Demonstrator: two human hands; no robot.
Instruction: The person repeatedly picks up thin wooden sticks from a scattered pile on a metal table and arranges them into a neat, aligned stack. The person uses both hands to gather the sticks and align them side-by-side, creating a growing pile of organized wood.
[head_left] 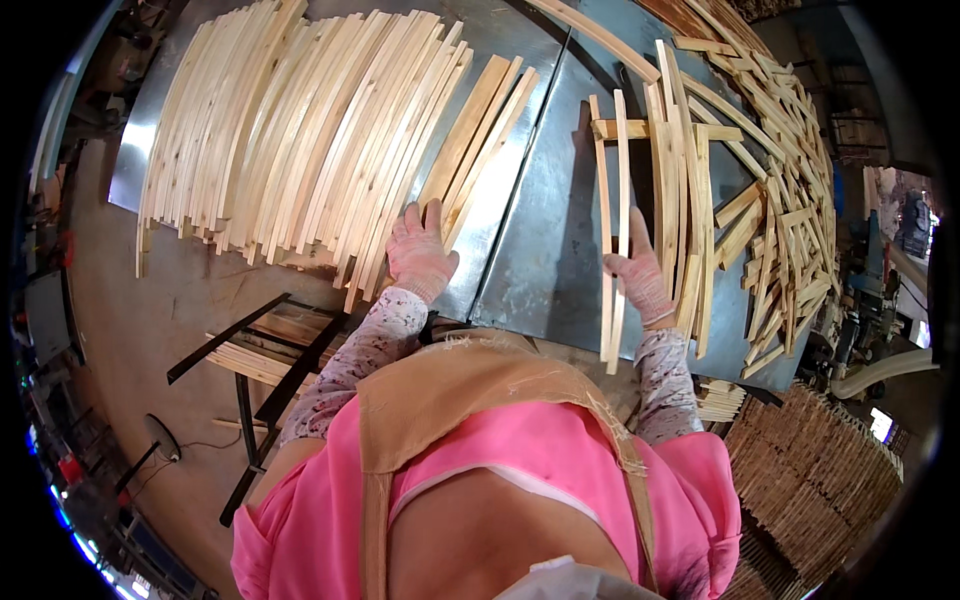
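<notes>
Thin pale wooden strips lie in a long row (300, 140) on the left part of the metal table. My left hand (420, 252), in a pinkish work glove, rests at the near ends of a few separate wooden strips (480, 135). Its fingers are stretched out and apart, touching the ends without wrapping around them. My right hand (641, 272), gloved the same way, has its thumb across a narrow wooden strip (622, 150) and its fingers on the other side. A second narrow strip (602, 190) stands just left of it. The fingers' undersides are hidden.
A loose heap of strips (795, 220) covers the table's right side, some lying crosswise. A seam (515, 195) splits the metal tabletop (545, 235). Below left stands a dark metal frame (290, 370) with more wood. Stacked wood (810, 470) sits at lower right.
</notes>
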